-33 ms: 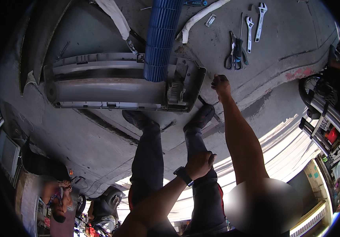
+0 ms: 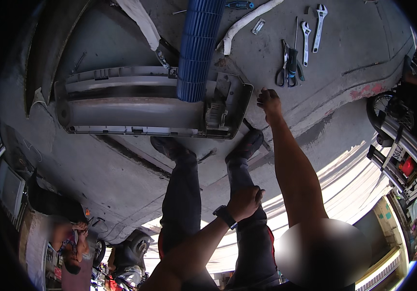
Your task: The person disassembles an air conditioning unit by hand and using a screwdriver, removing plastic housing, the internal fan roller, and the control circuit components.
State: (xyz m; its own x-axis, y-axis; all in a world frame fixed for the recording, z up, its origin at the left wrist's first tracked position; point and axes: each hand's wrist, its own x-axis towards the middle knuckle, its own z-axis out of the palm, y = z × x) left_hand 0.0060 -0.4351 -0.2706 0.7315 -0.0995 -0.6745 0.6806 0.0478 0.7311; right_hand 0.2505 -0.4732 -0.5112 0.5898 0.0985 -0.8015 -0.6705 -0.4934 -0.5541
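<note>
My left hand (image 2: 244,203), below a dark wristwatch (image 2: 224,216), lies across my right leg with its fingers closed; its palm is hidden. My right hand (image 2: 269,103) hovers past the right end of an air conditioner casing (image 2: 136,112), fingers curled in, and whatever they may hold is hidden. It does not touch the casing. The long, pale, dusty casing lies on the floor in front of my shoes. A blue ribbed blower wheel (image 2: 200,48) stands or leans with its near end over the casing's right part; its far end leaves the picture.
Beyond my right hand lie two adjustable wrenches (image 2: 320,28), a screwdriver (image 2: 293,62) and dark-handled pliers (image 2: 282,70). White wrapped pipes (image 2: 143,22) and a long curved panel (image 2: 48,48) lie farther off. A motorcycle (image 2: 388,116) stands right; a person (image 2: 72,242) sits lower left.
My right hand has shifted slightly left, and its fingers have turned a little. The left hand, casing and blower wheel stay as they were.
</note>
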